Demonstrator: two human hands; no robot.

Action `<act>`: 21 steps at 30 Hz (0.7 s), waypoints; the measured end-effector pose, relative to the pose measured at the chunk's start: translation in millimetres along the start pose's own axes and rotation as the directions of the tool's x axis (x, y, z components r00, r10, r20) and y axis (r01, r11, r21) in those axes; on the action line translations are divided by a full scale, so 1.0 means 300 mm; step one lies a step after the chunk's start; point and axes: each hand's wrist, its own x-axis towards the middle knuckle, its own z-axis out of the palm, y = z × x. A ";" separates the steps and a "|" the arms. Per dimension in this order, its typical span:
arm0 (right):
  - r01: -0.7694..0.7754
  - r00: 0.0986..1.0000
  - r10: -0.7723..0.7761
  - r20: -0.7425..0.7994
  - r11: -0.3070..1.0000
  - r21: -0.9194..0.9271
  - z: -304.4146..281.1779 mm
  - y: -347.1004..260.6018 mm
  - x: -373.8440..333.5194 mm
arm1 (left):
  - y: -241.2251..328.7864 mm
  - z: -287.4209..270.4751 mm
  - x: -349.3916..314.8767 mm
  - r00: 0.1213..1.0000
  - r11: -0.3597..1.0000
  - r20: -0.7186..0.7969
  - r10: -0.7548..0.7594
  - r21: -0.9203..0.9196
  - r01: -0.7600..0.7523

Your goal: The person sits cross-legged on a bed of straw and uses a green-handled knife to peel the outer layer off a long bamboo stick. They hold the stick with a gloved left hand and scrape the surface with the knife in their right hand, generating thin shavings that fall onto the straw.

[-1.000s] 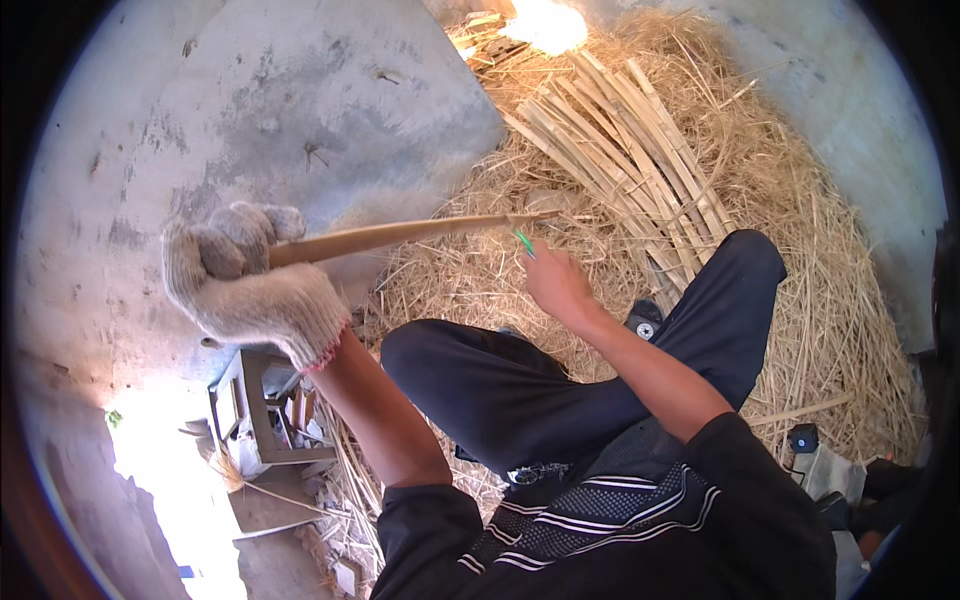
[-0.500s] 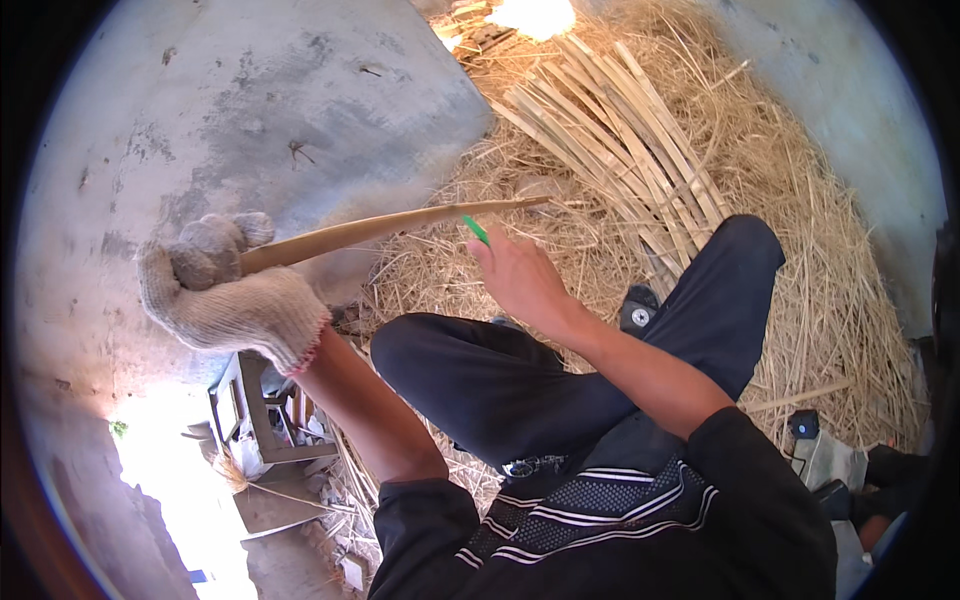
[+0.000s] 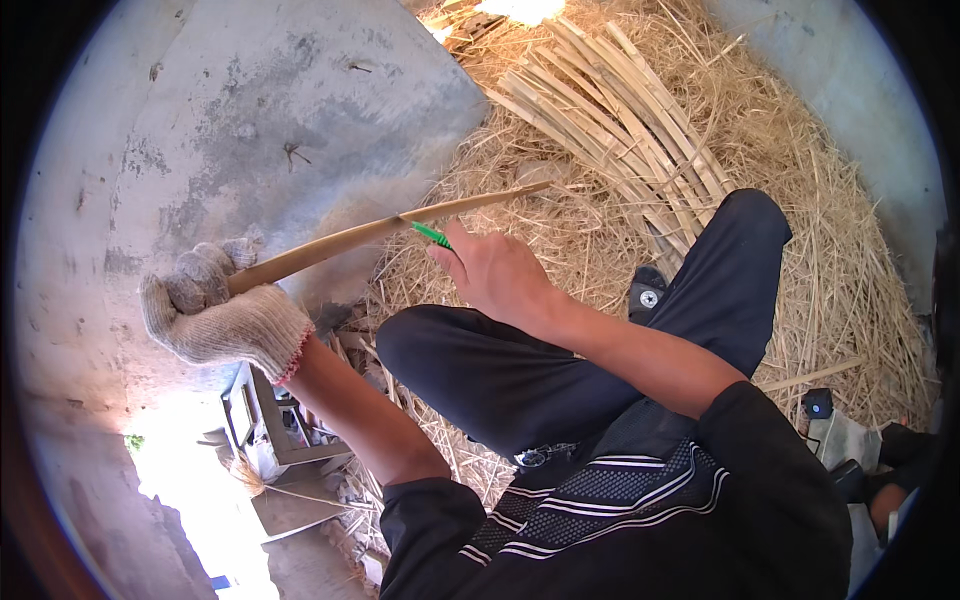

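Observation:
My left hand, in a knitted off-white work glove with a red cuff edge, is closed around the thick end of a long tan bamboo strip. The strip slants up to the right, its thin end free over the shavings. My bare right hand is closed on a green-handled knife. The knife's dark tip meets the strip near its middle; most of the blade cannot be made out. My crossed legs in dark trousers lie below both hands.
A bundle of split strips lies ahead on a thick bed of pale shavings. A stained wall rises at left. Beside my left arm stands a wooden frame. A small black box sits at lower right.
My right hand and the knife have slid left along the strip, toward the gloved hand. The strip's thick end has dropped slightly and its thin end risen; the left hand keeps its hold.

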 end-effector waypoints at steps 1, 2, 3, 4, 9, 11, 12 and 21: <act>0.058 0.998 -0.061 -0.019 0.988 -0.141 0.040 0.027 0.006 | 0.004 0.006 -0.007 1.000 1.000 0.002 -0.005 -0.023 0.005; 0.022 0.999 -0.029 -0.037 0.986 -0.164 0.094 0.082 0.013 | 0.010 0.018 -0.020 1.000 0.999 0.002 -0.009 -0.046 0.009; -0.023 0.998 0.012 -0.061 0.981 -0.190 0.142 0.145 0.019 | 0.011 0.026 -0.033 1.000 0.997 0.005 -0.023 -0.071 0.024; -0.160 0.984 0.152 -0.091 0.983 -0.092 0.190 0.259 0.041 | 0.013 0.030 -0.035 1.000 0.998 -0.002 -0.027 -0.059 0.026; -0.122 0.991 0.121 -0.060 0.992 -0.010 0.197 0.295 0.086 | -0.031 -0.031 0.031 0.999 0.998 0.031 0.008 -0.064 -0.006; -0.137 0.990 0.138 0.001 0.978 0.154 0.068 0.095 0.036 | -0.025 -0.048 0.033 1.000 1.000 0.021 0.012 -0.022 -0.012; -0.086 0.994 0.097 -0.058 0.984 0.158 0.080 0.091 0.034 | -0.021 -0.037 0.030 1.000 1.000 0.027 0.007 -0.006 -0.007; -0.137 0.976 0.155 -0.156 0.984 0.117 0.134 0.164 0.104 | -0.038 -0.011 0.020 0.999 0.997 0.037 0.016 -0.076 -0.013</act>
